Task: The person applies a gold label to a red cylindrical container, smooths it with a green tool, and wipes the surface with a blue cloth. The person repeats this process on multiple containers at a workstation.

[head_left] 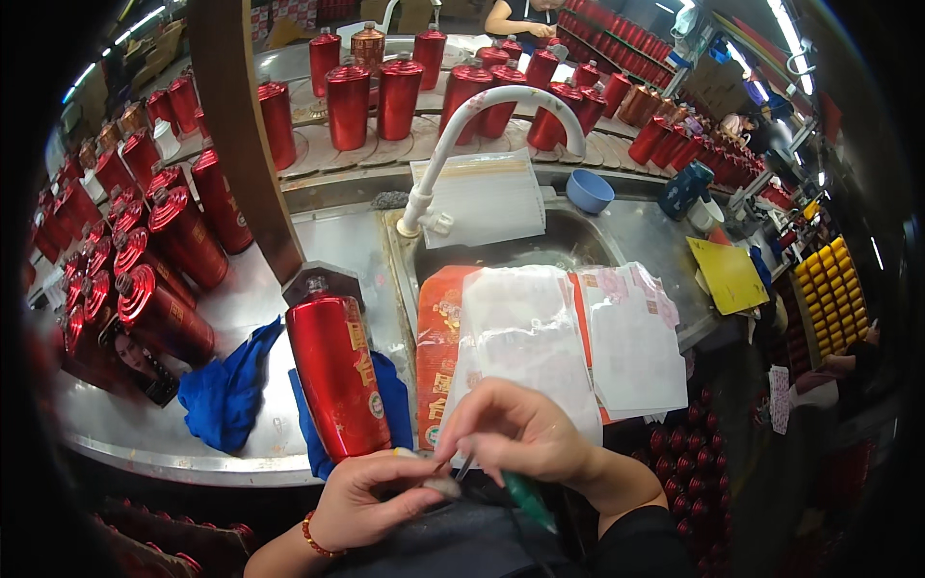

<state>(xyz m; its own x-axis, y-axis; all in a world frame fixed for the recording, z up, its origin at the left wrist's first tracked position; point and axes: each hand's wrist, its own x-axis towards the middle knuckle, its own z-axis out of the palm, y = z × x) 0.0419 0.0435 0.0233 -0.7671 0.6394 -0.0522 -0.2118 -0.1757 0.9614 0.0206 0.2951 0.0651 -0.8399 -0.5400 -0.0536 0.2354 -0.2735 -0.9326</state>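
Low in front of me, my left hand [371, 496] pinches a small whitish piece [445, 485] between thumb and fingers; its kind is not clear. Fingers of my right hand [525, 429] are closed round a green-handled tool [527, 501], whose thin pale shaft points toward the left hand. Motion blurs the right fingertips slightly. Beyond my left hand a large red metallic bottle [332, 376] with gold print leans back, its neck against a dark angular block [345, 279]. Under its base lies a blue cloth [390, 390].
A curved white faucet [421, 197] rises over a metal sink [414, 258], partly covered by printed sheets [525, 328]. Many red bottles [188, 236] crowd the left. More stand on a slatted conveyor [323, 149] behind a brown post [246, 125]. A blue bowl [590, 191] sits right.
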